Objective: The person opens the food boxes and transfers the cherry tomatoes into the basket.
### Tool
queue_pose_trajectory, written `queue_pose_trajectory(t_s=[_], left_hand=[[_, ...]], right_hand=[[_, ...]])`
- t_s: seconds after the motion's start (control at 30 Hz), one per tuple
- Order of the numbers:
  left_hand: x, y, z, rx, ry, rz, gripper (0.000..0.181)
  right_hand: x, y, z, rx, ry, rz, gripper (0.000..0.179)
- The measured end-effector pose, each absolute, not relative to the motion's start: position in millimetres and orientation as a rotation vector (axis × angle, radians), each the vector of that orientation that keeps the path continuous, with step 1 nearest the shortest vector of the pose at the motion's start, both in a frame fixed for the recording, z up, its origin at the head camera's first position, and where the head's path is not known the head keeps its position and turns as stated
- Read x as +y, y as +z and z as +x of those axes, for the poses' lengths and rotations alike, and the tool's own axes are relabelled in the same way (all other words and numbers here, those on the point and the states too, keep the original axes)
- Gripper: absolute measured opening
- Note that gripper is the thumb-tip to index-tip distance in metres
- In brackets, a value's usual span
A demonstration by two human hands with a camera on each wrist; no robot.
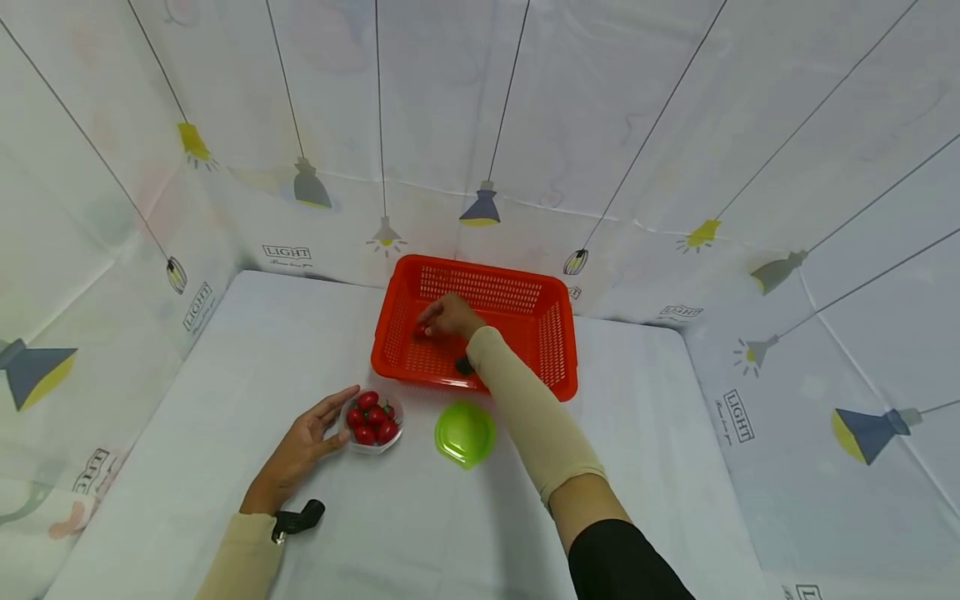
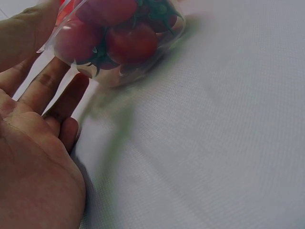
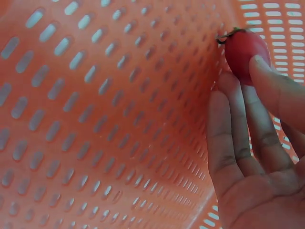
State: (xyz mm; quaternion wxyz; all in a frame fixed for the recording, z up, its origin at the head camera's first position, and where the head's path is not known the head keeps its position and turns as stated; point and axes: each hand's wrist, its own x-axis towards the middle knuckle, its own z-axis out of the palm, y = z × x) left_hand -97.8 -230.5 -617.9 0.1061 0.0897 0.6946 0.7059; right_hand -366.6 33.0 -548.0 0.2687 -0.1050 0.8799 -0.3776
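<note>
Inside the red plastic basket (image 1: 557, 333), my right hand (image 1: 452, 317) pinches a cherry tomato (image 3: 245, 52) between thumb and fingertips. The tomato has a green stem end, and in the right wrist view it is close to the perforated basket wall. My left hand (image 1: 303, 446) holds a small clear plastic container (image 1: 372, 449) by its left side, thumb at the near side and index finger at the far side. Several red cherry tomatoes (image 2: 131, 44) fill the container, some with green stems. It stands on the white tabletop in front of the basket.
A green lid (image 1: 465, 433) lies on the white-covered table (image 1: 420, 533), right of the container and in front of the basket. My right forearm reaches over the basket's near rim. White sheets printed with lamps (image 1: 480, 208) hang behind and at the sides.
</note>
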Motion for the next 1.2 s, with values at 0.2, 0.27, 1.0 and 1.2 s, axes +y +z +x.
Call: queue_pose_trajectory(t_s=[0.2, 0.27, 1.0, 1.2], left_hand=[[-230, -617, -98, 2.049, 2.079, 0.271, 0.067], [-230, -617, -97, 2.055, 2.073, 0.266, 0.067], [-231, -619, -97, 2.050, 2.080, 0.297, 0.067], [-230, -617, -98, 2.064, 2.071, 0.284, 0.067]], right_hand=[[32, -541, -360, 2.393, -0.988, -0.272, 0.032], [32, -542, -359, 2.399, -0.983, -0.256, 0.032], [37, -467, -312, 2.604, -1.110, -0.538, 0.031], [45, -445, -270, 2.608, -1.224, -0.629, 0.036]])
